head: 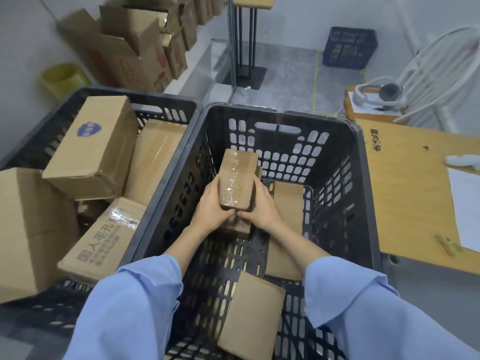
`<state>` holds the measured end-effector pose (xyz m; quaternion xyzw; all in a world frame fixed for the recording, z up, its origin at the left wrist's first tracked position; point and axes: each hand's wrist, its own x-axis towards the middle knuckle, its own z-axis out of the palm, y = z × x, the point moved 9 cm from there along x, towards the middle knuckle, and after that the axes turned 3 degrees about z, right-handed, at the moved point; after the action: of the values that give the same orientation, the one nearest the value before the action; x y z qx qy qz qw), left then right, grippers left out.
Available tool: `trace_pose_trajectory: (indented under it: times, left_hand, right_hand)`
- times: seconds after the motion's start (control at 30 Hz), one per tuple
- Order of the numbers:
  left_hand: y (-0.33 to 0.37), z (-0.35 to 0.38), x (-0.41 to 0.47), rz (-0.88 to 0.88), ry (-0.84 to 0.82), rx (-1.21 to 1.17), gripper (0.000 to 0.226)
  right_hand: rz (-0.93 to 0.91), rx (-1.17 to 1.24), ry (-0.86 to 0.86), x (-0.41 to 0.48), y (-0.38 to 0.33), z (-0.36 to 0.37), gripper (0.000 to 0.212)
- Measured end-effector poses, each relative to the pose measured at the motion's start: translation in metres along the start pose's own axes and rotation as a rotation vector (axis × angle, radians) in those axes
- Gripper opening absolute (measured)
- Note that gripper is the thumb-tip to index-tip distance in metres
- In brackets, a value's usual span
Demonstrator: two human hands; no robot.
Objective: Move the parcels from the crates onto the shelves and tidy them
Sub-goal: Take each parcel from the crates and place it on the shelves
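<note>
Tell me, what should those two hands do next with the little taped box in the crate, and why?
Probably lift it straight up and out. The left hand and right hand grip the small taped parcel by its sides inside the black crate, whose walls rise around it, and the task wants it shelved.

The right crate is open at the top, and its perforated floor lies bare along the left wall. The left hand and right hand grip the taped parcel at its centre, with a flat parcel just beside them on the right and another parcel between the forearms. The left crate is packed with cartons above its rim, and the table stands close against the right crate's right wall.
</note>
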<state>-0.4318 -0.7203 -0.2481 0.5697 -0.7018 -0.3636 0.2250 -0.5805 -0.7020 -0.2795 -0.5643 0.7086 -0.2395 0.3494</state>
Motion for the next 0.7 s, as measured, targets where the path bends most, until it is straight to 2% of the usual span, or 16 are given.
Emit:
trace_pose_trajectory:
  times: [0.07,0.33,0.53,0.7]
  left_hand:
    - [-0.001,-0.001,-0.001,0.001,0.028,-0.034,0.094]
    - [0.03,-0.006,-0.013,0.036,0.016,-0.02,0.099]
    - [0.078,-0.027,-0.032,0.125,0.016,-0.084,0.083]
    - [0.117,-0.056,-0.058,0.187,-0.022,-0.032,0.093]
  right_hand:
    - [-0.009,0.012,-0.005,-0.001,-0.003,0.001,0.112]
    - [0.006,-0.02,0.036,-0.014,-0.016,-0.019,0.11]
    - [-0.051,-0.018,0.103,-0.035,-0.035,-0.047,0.104]
    - [-0.136,0.019,0.189,-0.08,-0.08,-0.078,0.107]
